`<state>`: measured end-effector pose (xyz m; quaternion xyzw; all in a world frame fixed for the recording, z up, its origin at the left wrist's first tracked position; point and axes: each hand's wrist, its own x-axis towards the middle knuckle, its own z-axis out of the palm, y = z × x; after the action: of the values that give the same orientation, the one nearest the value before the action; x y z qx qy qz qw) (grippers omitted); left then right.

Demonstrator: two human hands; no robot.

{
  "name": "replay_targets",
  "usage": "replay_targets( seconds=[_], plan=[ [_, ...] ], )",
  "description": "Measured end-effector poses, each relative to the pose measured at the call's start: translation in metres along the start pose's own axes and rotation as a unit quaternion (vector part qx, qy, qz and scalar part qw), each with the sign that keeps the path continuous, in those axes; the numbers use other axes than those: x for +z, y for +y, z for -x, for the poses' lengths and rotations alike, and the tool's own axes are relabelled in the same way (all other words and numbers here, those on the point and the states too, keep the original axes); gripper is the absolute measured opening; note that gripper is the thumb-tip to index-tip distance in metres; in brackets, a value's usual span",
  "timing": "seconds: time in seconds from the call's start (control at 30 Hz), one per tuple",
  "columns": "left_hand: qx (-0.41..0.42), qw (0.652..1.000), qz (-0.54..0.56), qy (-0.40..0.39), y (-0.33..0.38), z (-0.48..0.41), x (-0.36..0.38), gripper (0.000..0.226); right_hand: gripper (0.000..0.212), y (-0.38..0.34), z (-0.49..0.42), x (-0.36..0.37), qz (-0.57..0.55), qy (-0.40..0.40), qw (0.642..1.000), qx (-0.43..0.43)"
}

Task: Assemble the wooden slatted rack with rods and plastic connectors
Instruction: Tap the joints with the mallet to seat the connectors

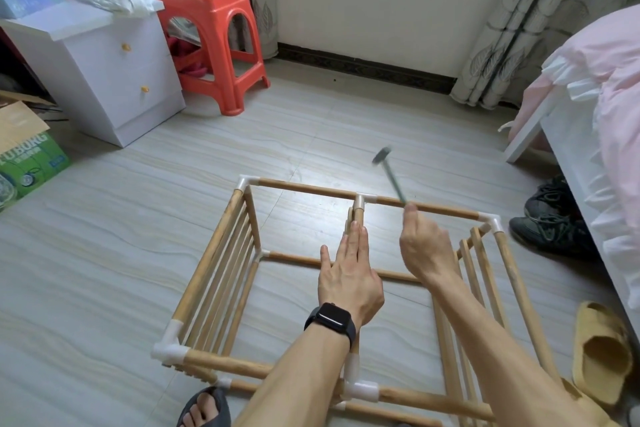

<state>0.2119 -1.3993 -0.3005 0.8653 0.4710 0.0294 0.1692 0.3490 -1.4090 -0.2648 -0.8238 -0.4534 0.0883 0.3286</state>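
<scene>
Head view: wooden rack lies on the tiled floor, mid-room, directly before the person.
Obscured: hammer head is blurred; both forearms cover the near rods; the frame's near side is cut off at the bottom edge.
Middle panel: mostly under the left hand (only its far end shows, below a white T connector).
Left hand: flat, fingers straight and pressed together, thumb apart, resting on that panel; watch on the wrist.
Right hand: fingers curled round the hammer handle, head held clear of the wood.
Rack appearance: pale rods, white plastic corner joints, slatted sides left and right.
</scene>
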Motion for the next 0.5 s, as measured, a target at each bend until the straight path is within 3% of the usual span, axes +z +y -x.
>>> replay_targets(
  seconds=[0.07,0.1,0.13,0.17,0.2,0.23,0.27,0.4,0.5],
  plan=[
    [0.002,1.0,0.003,-0.004,-0.001,-0.001,0.0,0.074,0.05,-0.009,0.006,-0.01,-0.125,0.126,0.981,-0.079],
    [0.004,1.0,0.003,-0.008,0.0,-0.002,0.0,0.075,0.048,-0.005,0.005,-0.009,-0.131,0.141,0.976,-0.098],
    [0.003,1.0,-0.002,-0.005,0.0,-0.001,0.001,0.075,0.047,-0.005,0.005,-0.008,-0.099,0.107,0.986,-0.085],
    [0.0,1.0,-0.007,-0.004,0.0,0.0,0.002,0.075,0.049,-0.002,0.004,-0.002,-0.012,0.014,0.999,-0.046],
    [-0.001,1.0,-0.007,-0.003,0.0,0.001,0.002,0.075,0.053,0.003,0.004,0.003,0.103,-0.093,0.99,-0.001],
    [-0.002,1.0,-0.003,-0.004,0.0,0.0,0.0,0.075,0.057,0.005,0.002,0.003,0.174,-0.149,0.973,0.03],
    [0.001,1.0,-0.003,-0.008,0.001,0.001,0.0,0.075,0.06,0.007,0.003,0.0,0.178,-0.157,0.97,0.044],
    [0.007,1.0,0.001,-0.016,-0.001,-0.009,-0.003,0.072,0.06,0.003,0.02,-0.034,-0.002,-0.033,0.999,0.038],
    [0.01,1.0,-0.004,-0.02,-0.005,-0.027,-0.005,0.064,0.063,0.006,0.067,-0.054,-0.041,-0.027,0.996,0.07]
  ],
)
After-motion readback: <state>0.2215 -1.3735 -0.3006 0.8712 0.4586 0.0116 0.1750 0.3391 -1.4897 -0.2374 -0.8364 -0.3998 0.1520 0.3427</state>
